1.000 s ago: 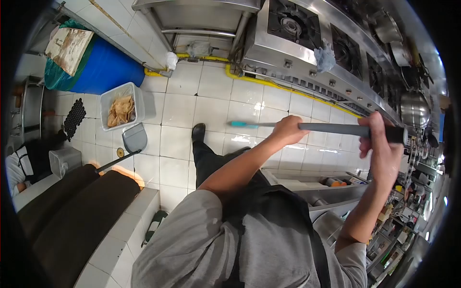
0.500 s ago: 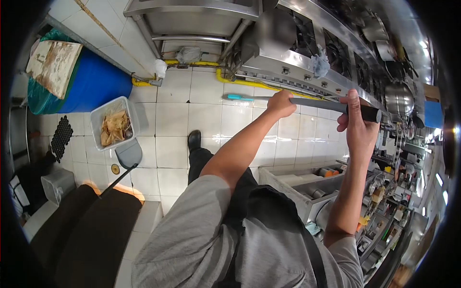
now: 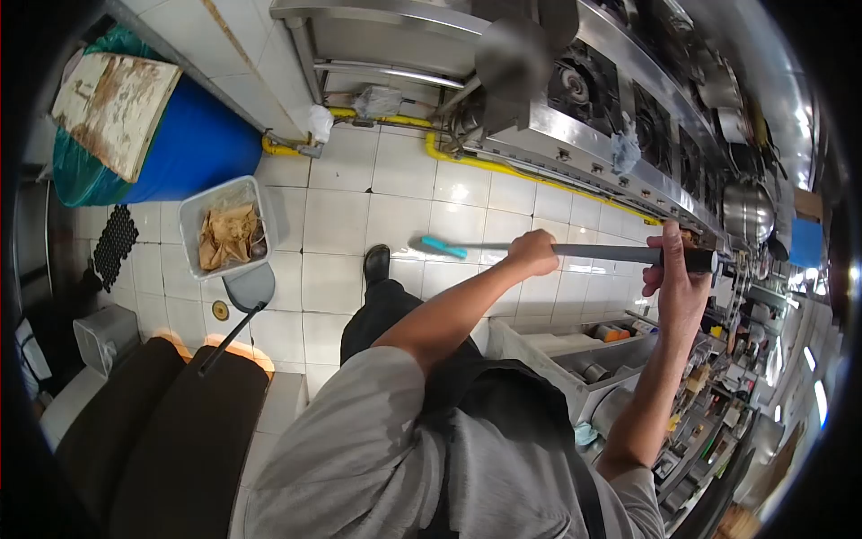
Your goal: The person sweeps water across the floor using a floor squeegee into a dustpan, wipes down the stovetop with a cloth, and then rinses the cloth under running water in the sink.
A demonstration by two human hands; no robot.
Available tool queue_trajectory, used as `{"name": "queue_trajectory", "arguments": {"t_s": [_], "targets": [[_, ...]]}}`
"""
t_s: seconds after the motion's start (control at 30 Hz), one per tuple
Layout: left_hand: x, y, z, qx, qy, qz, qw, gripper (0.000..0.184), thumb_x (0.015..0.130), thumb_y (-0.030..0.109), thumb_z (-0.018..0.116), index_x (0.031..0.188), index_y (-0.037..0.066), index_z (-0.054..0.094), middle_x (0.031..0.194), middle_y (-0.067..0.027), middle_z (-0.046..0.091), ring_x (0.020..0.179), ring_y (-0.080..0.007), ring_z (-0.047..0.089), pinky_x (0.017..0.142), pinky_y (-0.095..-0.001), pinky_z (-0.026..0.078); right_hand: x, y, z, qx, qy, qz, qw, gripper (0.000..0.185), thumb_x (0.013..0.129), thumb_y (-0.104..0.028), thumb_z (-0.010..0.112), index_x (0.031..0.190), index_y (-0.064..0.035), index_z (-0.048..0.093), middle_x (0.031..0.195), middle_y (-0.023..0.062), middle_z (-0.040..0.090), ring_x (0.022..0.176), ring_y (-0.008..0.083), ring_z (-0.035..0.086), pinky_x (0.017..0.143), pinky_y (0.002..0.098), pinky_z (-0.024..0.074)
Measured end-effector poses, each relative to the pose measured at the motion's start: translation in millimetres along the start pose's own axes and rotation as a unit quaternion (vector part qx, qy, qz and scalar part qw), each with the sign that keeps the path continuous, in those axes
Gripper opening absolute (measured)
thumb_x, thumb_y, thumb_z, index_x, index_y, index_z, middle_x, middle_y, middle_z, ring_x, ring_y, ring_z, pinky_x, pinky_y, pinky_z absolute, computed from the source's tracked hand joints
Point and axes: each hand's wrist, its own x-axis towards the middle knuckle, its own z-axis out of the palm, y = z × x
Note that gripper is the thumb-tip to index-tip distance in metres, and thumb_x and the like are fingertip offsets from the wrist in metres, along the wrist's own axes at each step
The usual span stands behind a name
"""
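A broom [image 3: 603, 252] with a grey handle and a teal-edged head [image 3: 443, 247] spans from my hands to the tiled floor. My left hand [image 3: 536, 253] is closed around the middle of the handle. At the black upper end, my right hand [image 3: 678, 269] grips with its thumb stretched along the top. The broom's head lies low over the white tiles, just right of my black boot [image 3: 377, 265]; whether it touches them I cannot tell.
A blue barrel [image 3: 202, 139] and a white bin [image 3: 186, 225] holding brown paper stand left. Near them is a grey dustpan [image 3: 250, 287] with a long handle. Stoves [image 3: 584, 117] and a yellow pipe [image 3: 539, 177] line the far side. A metal counter unit [image 3: 548, 355] stands right.
The broom's head has been drawn across the floor toward me and now sits beside my boot. Both hands have come lower in view, still gripping the handle. The view has shifted slightly.
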Motion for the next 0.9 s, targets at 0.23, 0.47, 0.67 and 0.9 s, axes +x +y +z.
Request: {"name": "queue_trajectory", "arguments": {"t_s": [0.23,0.47,0.67,0.9], "targets": [[43,20,-25,0.019,0.067,0.070,0.995,0.021,0.073,0.014,0.060,0.088,0.010,0.074,0.093,-0.0178,0.073,0.095,-0.0395,0.070,0.079,-0.0501,0.055,-6,3,1,-0.006,0.010,-0.032,0.999,0.056,0.097,-0.051,0.069,0.099,0.0041,0.074,0.062,0.0023,0.059,0.051,0.0087,0.055,0.048,0.0234,0.0424],[13,10,39,0.051,0.104,0.165,0.979,0.016,0.076,0.020,0.072,0.084,0.007,0.065,0.096,-0.0201,0.063,0.084,-0.0428,0.065,0.074,-0.0524,0.053,-53,40,-103,0.099,-0.279,0.116,0.948,0.050,0.091,-0.006,0.073,0.137,0.0072,0.057,0.093,0.0121,0.070,0.084,0.0173,0.070,0.077,0.0312,0.0563],[-37,-86,145,0.103,-0.043,0.213,0.971,0.033,0.074,0.007,0.074,0.104,0.010,0.061,0.120,-0.0229,0.055,0.096,-0.0439,0.064,0.083,-0.0522,0.054,-99,173,-141,0.345,-0.323,0.520,0.712,0.042,0.100,-0.010,0.051,0.139,0.0053,0.052,0.101,0.0312,0.070,0.080,0.0403,0.074,0.069,0.0485,0.0634],[-68,-155,126,0.194,-0.212,0.082,0.954,0.077,0.075,0.002,0.066,0.146,0.023,0.044,0.157,-0.0329,0.027,0.110,-0.0516,0.064,0.094,-0.0520,0.055,-239,279,-80,0.176,-0.316,0.541,0.760,0.014,0.095,-0.013,0.068,0.103,-0.0017,0.064,0.068,-0.0002,0.055,0.051,0.0095,0.051,0.046,0.0274,0.0401]]}}
